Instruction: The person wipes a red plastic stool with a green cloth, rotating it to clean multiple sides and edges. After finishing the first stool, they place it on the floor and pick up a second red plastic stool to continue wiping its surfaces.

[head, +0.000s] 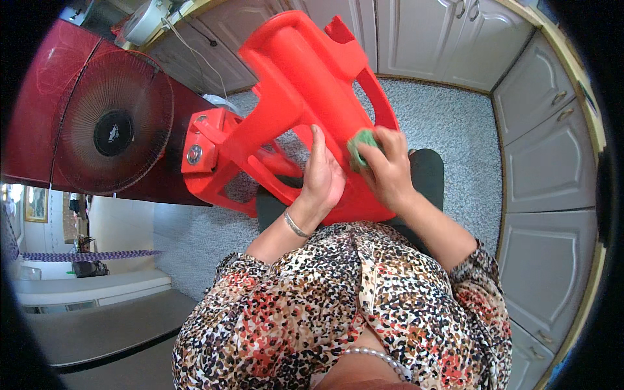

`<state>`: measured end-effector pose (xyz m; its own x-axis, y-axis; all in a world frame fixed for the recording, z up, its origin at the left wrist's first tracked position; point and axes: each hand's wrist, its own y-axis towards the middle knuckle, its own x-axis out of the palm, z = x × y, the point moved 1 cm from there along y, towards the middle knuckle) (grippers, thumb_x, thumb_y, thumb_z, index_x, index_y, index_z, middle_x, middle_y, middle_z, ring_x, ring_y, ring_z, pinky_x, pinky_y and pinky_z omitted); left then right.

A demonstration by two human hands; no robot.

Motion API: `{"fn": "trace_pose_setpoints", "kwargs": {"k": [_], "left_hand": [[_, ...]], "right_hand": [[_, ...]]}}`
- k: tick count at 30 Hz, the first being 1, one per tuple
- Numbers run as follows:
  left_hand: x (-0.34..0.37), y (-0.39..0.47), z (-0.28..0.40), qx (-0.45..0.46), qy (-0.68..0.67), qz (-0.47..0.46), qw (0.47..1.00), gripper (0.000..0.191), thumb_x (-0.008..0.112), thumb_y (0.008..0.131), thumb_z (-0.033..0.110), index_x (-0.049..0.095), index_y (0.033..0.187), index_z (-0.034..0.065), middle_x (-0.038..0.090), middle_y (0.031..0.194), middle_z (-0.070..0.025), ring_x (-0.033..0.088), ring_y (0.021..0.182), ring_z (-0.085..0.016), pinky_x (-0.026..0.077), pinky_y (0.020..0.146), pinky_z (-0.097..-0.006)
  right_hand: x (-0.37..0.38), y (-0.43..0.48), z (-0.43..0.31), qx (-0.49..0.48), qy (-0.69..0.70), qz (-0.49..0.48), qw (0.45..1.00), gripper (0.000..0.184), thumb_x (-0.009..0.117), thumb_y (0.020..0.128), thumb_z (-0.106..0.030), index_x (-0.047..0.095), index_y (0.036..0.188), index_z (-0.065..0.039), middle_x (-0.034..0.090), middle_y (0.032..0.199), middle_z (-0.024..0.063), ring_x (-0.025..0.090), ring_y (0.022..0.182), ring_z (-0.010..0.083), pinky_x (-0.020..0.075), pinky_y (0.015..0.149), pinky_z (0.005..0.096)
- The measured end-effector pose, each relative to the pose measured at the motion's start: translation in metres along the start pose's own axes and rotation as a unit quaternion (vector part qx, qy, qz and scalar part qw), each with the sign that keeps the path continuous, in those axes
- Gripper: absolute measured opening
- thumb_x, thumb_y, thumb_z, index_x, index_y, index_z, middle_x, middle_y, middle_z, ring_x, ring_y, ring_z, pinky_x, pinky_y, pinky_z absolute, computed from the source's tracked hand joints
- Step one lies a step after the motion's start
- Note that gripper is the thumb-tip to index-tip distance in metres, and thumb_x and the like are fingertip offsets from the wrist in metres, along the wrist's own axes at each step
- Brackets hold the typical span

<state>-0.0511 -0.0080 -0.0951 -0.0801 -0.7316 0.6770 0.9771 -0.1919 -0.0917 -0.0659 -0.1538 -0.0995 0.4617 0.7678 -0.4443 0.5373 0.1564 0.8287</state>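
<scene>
A large red plastic frame with openings and curved arms (312,73) lies tilted across my lap, its lower edge against my belly. My right hand (390,168) presses a green cloth or scouring pad (361,148) against its smooth middle part; the pad is slightly blurred. My left hand (324,173), with a silver bracelet at the wrist, rests along the frame's inner edge, thumb raised and palm turned towards the right; whether its hidden fingers grip the frame cannot be told. At the frame's left end is a red block with a round metal fitting (194,154).
On the left a fan with a round wire guard (113,131) stands before a dark red refrigerator (29,136). Pale cupboards (548,170) curve round the far and right sides of the grey speckled floor (468,146). A cable (200,53) hangs at the upper left.
</scene>
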Motion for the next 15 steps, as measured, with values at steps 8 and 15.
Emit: {"fn": "trace_pose_setpoints", "kwargs": {"k": [8,15], "left_hand": [[-0.003,-0.041,0.022,-0.025,0.028,-0.032,0.999,0.072,0.031,0.099,0.064,0.042,0.141,0.0069,0.054,0.136,-0.0075,0.052,0.125,-0.022,0.041,0.107,-0.0401],[0.006,-0.069,0.017,-0.038,-0.013,-0.028,0.999,0.077,0.042,0.093,0.068,0.030,0.150,0.0172,0.038,0.150,-0.0002,0.041,0.136,-0.022,0.033,0.113,-0.0443]], "right_hand": [[-0.003,0.035,-0.030,-0.080,0.124,0.101,0.984,0.034,0.072,0.066,-0.011,0.067,0.099,-0.007,0.060,0.104,0.0125,0.058,0.089,0.0298,0.0479,0.073,0.0403],[-0.005,0.128,-0.053,-0.190,0.063,0.104,0.974,0.030,0.070,0.071,-0.014,0.067,0.100,-0.008,0.059,0.101,0.0092,0.057,0.088,0.0282,0.0502,0.076,0.0373]]}}
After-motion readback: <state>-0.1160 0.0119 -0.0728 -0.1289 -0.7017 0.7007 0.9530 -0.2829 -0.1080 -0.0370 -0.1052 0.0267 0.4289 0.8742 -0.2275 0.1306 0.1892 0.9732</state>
